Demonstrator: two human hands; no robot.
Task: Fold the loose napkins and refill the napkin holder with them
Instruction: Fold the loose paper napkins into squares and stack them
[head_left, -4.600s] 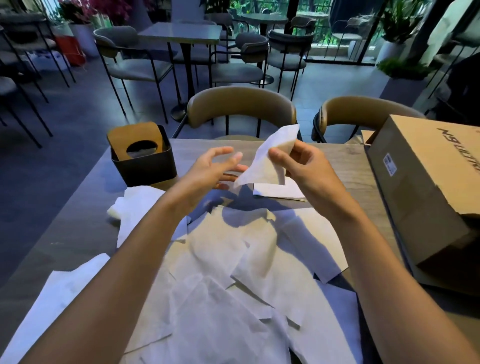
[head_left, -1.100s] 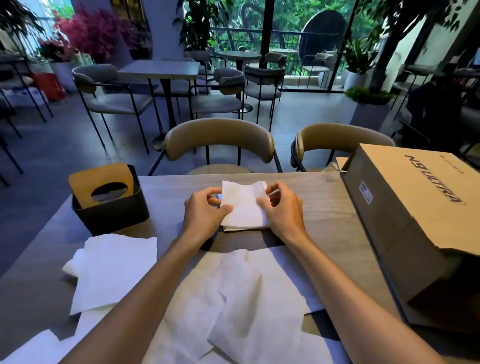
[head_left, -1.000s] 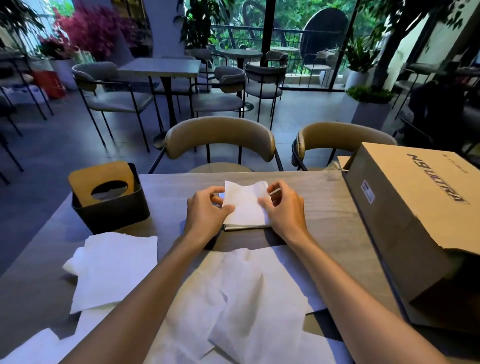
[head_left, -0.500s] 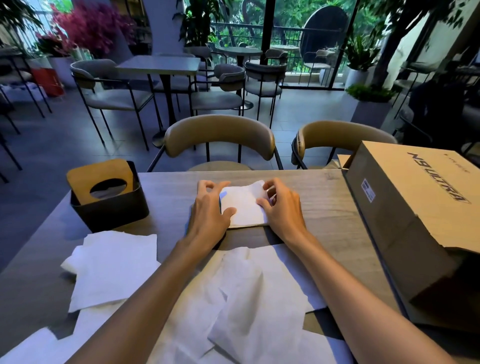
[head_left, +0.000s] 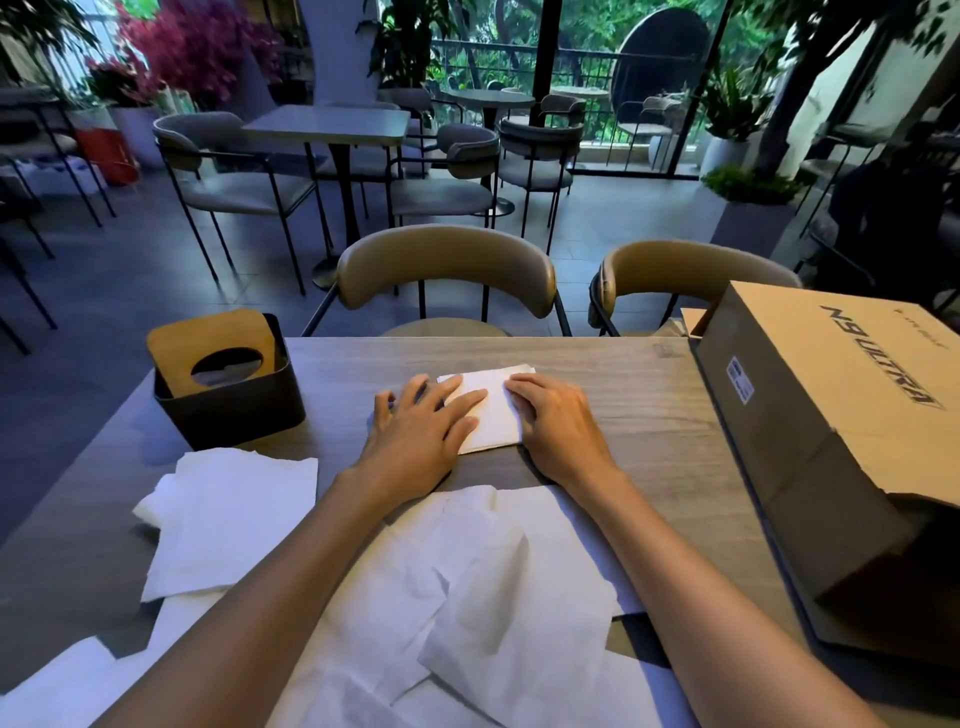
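The left hand (head_left: 415, 436) lies flat, fingers spread straight, pressing the left part of the folded napkin (head_left: 493, 410); the right hand (head_left: 558, 423) presses its right edge with fingers flat. The napkin sits mid-counter (head_left: 634, 410). The napkin holder (head_left: 228, 395) stands to the left, loose napkins (head_left: 467, 597) lie nearer the person, and a cardboard box (head_left: 831, 415) rests on the right

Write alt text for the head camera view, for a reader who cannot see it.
Both hands, left and right, press flat on a folded napkin on a wooden table. Loose napkins lie nearer, a napkin holder left, a cardboard box right.
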